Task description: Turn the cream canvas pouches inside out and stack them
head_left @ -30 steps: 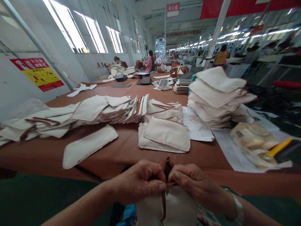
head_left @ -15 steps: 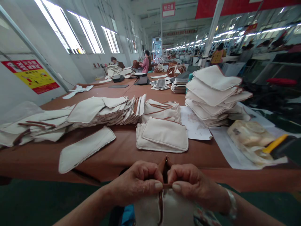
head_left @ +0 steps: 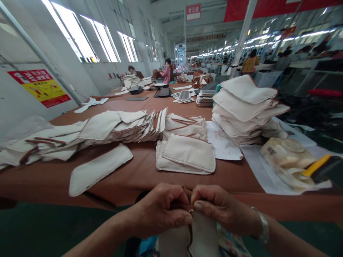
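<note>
At the table's near edge, my left hand (head_left: 160, 208) and my right hand (head_left: 223, 208) are close together. Both are closed, thumb against fingers, on a cream fabric piece with brown edging (head_left: 204, 232). It hangs below my fingers, with a wavy brown-edged gap down its middle. Brown material shows between and just behind my fingertips, though my fingers cover most of the gripped part. Beyond my hands lies a small stack of cream fabric pieces (head_left: 189, 151). A single cream piece (head_left: 100, 169) rests to the left, near the edge.
A long row of cream pieces (head_left: 99, 125) runs along the left, and a tall stack (head_left: 245, 101) stands at right. Near it are white paper (head_left: 225, 151), a plastic-wrapped container (head_left: 286, 153) and a yellow-and-black handled tool (head_left: 317, 166). People (head_left: 166, 72) work farther back.
The gap between my hands has narrowed, and my left thumb has slid to the right. The brown material behind my fingers has folded down. The cream piece has shifted slightly right.
</note>
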Tool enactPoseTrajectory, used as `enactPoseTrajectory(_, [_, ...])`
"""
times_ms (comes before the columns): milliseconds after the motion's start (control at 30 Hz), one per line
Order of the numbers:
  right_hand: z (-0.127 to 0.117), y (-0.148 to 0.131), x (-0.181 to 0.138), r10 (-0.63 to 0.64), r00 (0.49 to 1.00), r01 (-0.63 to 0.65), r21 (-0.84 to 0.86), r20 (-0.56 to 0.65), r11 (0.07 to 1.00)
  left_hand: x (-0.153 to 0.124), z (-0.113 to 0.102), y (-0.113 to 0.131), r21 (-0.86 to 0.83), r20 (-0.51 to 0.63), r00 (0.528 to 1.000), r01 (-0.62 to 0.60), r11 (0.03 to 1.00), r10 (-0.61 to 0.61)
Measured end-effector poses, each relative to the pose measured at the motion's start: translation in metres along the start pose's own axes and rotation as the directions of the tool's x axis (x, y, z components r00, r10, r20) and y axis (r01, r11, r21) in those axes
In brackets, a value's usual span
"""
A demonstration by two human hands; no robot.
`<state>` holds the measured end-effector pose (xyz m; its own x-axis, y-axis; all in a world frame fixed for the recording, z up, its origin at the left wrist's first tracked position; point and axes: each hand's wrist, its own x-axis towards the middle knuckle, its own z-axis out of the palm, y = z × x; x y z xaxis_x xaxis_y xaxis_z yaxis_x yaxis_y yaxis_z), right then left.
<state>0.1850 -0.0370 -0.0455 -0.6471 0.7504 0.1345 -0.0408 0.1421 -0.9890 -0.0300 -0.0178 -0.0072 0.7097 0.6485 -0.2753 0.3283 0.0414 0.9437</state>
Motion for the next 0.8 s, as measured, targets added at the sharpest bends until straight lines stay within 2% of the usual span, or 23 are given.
enactPoseTrajectory(133, [-0.002, 0.000, -0.004, 0.060, 0.998, -0.057, 0.111, -0.027, 0.992, -0.006, -0.006, 0.008, -0.043, 0.032, 0.995, 0.096, 0.994, -0.095])
enactPoseTrajectory(233, [0.000, 0.007, -0.006, 0.131, 0.990, -0.116, 0.220, -0.053, 0.969, -0.012, -0.009, 0.011, 0.014, -0.022, 0.991, 0.135, 0.991, -0.134])
enactPoseTrajectory(333, [0.003, 0.016, -0.005, 0.178, 0.981, -0.152, 0.258, -0.080, 0.954, -0.015, -0.007, 0.011, 0.099, -0.105, 0.993, 0.063, 0.993, -0.052])
enactPoseTrajectory(433, [0.004, 0.020, -0.005, 0.196, 0.980, -0.176, 0.301, -0.039, 0.937, -0.016, -0.002, 0.010, 0.304, -0.152, 0.975, -0.111, 0.946, 0.163])
enactPoseTrajectory(500, [0.005, 0.019, -0.005, 0.207, 0.978, -0.190, 0.333, -0.016, 0.924, -0.015, 0.000, 0.009, 0.501, -0.116, 0.931, -0.246, 0.829, 0.347])
enactPoseTrajectory(567, [0.005, 0.017, -0.005, 0.221, 0.975, -0.201, 0.350, -0.016, 0.915, -0.014, 0.001, 0.009, 0.682, -0.043, 0.887, -0.310, 0.663, 0.459])
enactPoseTrajectory(667, [0.006, 0.013, -0.003, 0.215, 0.976, -0.194, 0.349, -0.023, 0.917, -0.014, 0.004, 0.006, 0.864, 0.024, 0.878, -0.258, 0.432, 0.477])
enactPoseTrajectory(800, [0.008, 0.011, 0.000, 0.192, 0.981, -0.171, 0.325, -0.034, 0.930, -0.014, 0.012, -0.002, 0.953, 0.066, 0.886, -0.192, 0.234, 0.459])
